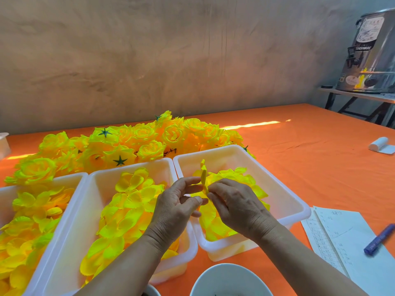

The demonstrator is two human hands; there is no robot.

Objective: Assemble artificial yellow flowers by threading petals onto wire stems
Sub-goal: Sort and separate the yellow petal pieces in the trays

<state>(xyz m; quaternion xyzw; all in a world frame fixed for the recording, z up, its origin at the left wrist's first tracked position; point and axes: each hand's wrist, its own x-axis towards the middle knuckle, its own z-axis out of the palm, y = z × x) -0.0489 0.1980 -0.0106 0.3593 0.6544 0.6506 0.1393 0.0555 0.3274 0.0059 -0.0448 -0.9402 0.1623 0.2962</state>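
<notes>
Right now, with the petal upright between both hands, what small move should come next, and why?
Probably push the petal piece toward the left hand to seat it: it stands edge-on over the right tray, the right hand pinching it. No wire stem shows, so I am guessing.

Upright yellow petal [204,178] between left hand [175,208] and right hand [237,206], above right-hand tray [213,151]

Craft workshop: petal trays [177,167], finished flowers [149,135].
</notes>
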